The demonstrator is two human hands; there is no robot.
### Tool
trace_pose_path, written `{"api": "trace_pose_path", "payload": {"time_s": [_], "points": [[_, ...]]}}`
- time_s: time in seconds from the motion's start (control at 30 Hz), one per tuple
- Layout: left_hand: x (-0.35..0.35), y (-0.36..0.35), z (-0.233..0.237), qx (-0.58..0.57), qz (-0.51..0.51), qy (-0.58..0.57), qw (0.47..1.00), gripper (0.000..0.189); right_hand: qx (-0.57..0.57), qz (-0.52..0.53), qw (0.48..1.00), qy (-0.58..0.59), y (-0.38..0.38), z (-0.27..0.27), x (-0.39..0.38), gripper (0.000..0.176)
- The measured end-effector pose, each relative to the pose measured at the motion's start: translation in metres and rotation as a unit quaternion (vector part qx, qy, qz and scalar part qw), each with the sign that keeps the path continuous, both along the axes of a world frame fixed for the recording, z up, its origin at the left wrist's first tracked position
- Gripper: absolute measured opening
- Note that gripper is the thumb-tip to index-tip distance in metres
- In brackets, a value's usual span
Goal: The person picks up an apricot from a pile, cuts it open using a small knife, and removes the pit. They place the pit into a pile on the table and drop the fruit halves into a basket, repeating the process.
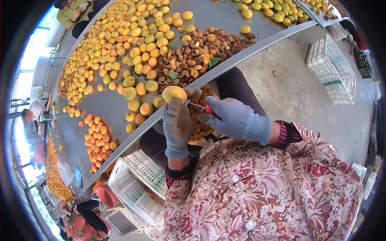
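My left hand, in a stained grey glove, is closed on a yellow-orange apricot held up at the table's near edge. In my right hand, also gloved, is a small tool with a red handle and a thin metal shaft. The shaft points left, its tip right by the underside of the apricot. Beneath my hands, orange apricot pieces lie between my knees, partly covered by the gloves. Just beyond the fruit, a heap of brown apricot stones with a few green leaves rests on the table.
Many whole apricots spread over the metal table; a smaller orange pile lies to the left. White plastic crates stand at my left and on the floor at right. Other people sit around the table.
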State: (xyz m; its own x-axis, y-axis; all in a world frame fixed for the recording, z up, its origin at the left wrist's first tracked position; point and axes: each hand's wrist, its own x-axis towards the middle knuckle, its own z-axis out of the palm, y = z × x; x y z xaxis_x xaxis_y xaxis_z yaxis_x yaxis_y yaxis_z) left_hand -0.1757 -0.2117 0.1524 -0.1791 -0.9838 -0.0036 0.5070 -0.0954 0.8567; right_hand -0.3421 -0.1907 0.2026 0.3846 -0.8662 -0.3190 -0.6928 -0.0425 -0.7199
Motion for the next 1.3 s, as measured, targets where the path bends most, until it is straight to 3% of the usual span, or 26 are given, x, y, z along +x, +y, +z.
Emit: {"api": "trace_pose_path", "payload": {"time_s": [0.1, 0.23, 0.3, 0.43, 0.5, 0.53, 0.6, 0.63, 0.7, 0.77, 0.83, 0.9, 0.97, 1.03, 1.07, 1.1, 1.13, 1.17, 1.2, 1.23, 1.3], "points": [[-0.006, 0.006, 0.009, 0.000, -0.073, 0.031, 0.997, 0.038, -0.034, -0.016, 0.999, -0.025, -0.001, -0.009, 0.001, 0.035], [-0.004, 0.005, 0.014, 0.014, -0.074, 0.039, 0.996, 0.036, -0.053, -0.012, 0.998, -0.033, -0.003, -0.008, 0.000, 0.037], [0.002, 0.005, 0.012, -0.043, -0.044, -0.071, 0.996, 0.030, -0.036, 0.001, 0.999, -0.028, -0.003, -0.003, -0.001, 0.038], [0.008, 0.006, 0.007, -0.022, -0.047, -0.107, 0.993, 0.030, 0.039, 0.019, 0.999, -0.003, -0.008, 0.011, -0.009, 0.037], [0.010, 0.006, 0.002, -0.061, 0.002, -0.246, 0.967, 0.027, 0.056, 0.023, 0.998, 0.014, -0.007, 0.012, -0.010, 0.037], [0.013, 0.004, 0.000, -0.061, 0.001, -0.246, 0.967, 0.027, 0.078, 0.014, 0.997, 0.007, -0.008, 0.011, -0.009, 0.037], [0.017, 0.000, 0.002, -0.161, 0.031, -0.432, 0.887, 0.026, 0.099, 0.005, 0.995, 0.000, -0.007, 0.004, -0.007, 0.036], [0.014, 0.000, 0.006, -0.162, 0.031, -0.433, 0.886, 0.026, 0.066, -0.002, 0.997, -0.031, -0.004, -0.006, -0.006, 0.037], [0.003, 0.003, 0.014, -0.035, -0.015, -0.148, 0.988, 0.025, 0.032, -0.009, 0.998, -0.062, -0.003, -0.017, -0.003, 0.037], [-0.006, 0.004, 0.004, -0.043, -0.007, -0.090, 0.995, 0.030, -0.075, -0.033, 0.994, -0.071, 0.000, -0.022, 0.003, 0.038], [-0.012, 0.002, -0.004, -0.056, 0.003, -0.026, 0.998, 0.038, -0.075, -0.028, 0.996, -0.049, -0.003, -0.028, 0.005, 0.038], [-0.011, 0.000, -0.007, 0.003, -0.056, 0.231, 0.971, 0.044, -0.078, -0.019, 0.996, -0.028, -0.006, -0.027, 0.004, 0.038], [0.007, 0.000, -0.006, 0.006, -0.073, 0.196, 0.978, 0.048, -0.052, 0.019, 0.996, -0.075, -0.001, -0.025, -0.005, 0.036], [0.027, -0.003, -0.005, 0.063, -0.076, 0.301, 0.948, 0.039, -0.078, 0.042, 0.996, -0.030, 0.004, -0.017, -0.017, 0.031], [0.031, -0.003, -0.009, -0.044, 0.031, 0.092, 0.994, 0.046, 0.015, -0.056, 0.976, -0.210, 0.006, -0.015, -0.021, 0.029], [0.027, -0.001, 0.001, -0.043, 0.029, 0.094, 0.994, 0.046, 0.110, -0.154, 0.906, -0.378, 0.008, -0.011, -0.026, 0.028], [0.020, 0.004, 0.020, -0.067, 0.020, -0.084, 0.994, 0.048, 0.225, -0.206, 0.847, -0.435, 0.003, 0.015, -0.029, 0.028], [0.013, 0.007, 0.032, -0.092, 0.005, -0.258, 0.962, 0.050, 0.224, -0.219, 0.845, -0.434, 0.000, 0.016, -0.022, 0.028], [0.010, 0.002, 0.033, -0.180, -0.004, -0.353, 0.918, 0.057, 0.201, -0.227, 0.847, -0.436, -0.008, 0.018, -0.014, 0.028], [0.008, -0.001, 0.033, -0.184, -0.014, -0.350, 0.918, 0.057, 0.179, -0.234, 0.849, -0.438, -0.014, 0.020, -0.009, 0.027], [0.006, -0.002, 0.033, -0.327, 0.033, -0.538, 0.776, 0.063, 0.139, -0.225, 0.838, -0.478, -0.023, -0.014, 0.007, 0.027]]}}
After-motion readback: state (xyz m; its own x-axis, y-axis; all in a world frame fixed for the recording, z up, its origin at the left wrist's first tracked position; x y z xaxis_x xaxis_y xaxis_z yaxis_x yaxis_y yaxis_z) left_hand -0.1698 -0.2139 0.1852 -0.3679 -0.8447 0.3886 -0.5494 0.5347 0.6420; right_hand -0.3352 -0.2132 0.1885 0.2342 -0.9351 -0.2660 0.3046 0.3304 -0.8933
